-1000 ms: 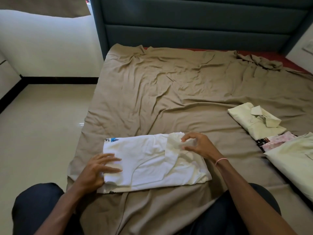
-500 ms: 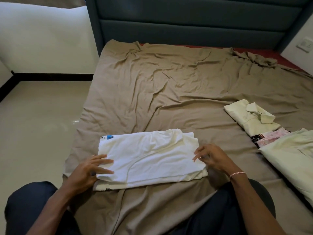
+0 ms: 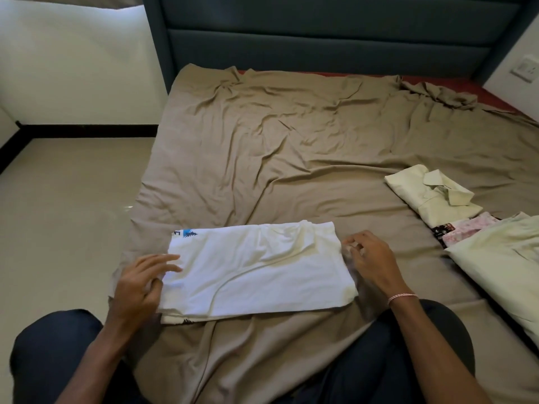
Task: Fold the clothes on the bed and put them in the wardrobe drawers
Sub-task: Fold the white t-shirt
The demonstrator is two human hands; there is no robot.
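- Head view, surface: a wrinkled tan bed sheet (image 3: 291, 170) covers the bed. A dark padded headboard (image 3: 320, 33) stands at the far end. A strip of red mattress (image 3: 466, 83) shows along the far right edge. A pale tiled floor (image 3: 67, 199) lies to the left.
- Head view, task item: a white T-shirt (image 3: 256, 269) lies flat on the sheet near the person, folded into a long rectangle. A blue tree print shows at its far left corner.
- Head view, left hand: the left hand (image 3: 140, 287) rests on the left end of the T-shirt, with the fingers extended and slightly spread and nothing held.
- Head view, right hand: the right hand (image 3: 370, 258) sits just beside the right end of the T-shirt, with the fingers curled. Motion blur prevents telling whether it pinches the cloth. A thin bracelet (image 3: 401, 297) circles the wrist.
- Head view, other garments: a folded pale green collared shirt (image 3: 431, 196) lies at the right. Just beside it lies a pink patterned garment (image 3: 466, 231), partly under a second pale green garment (image 3: 501, 263).
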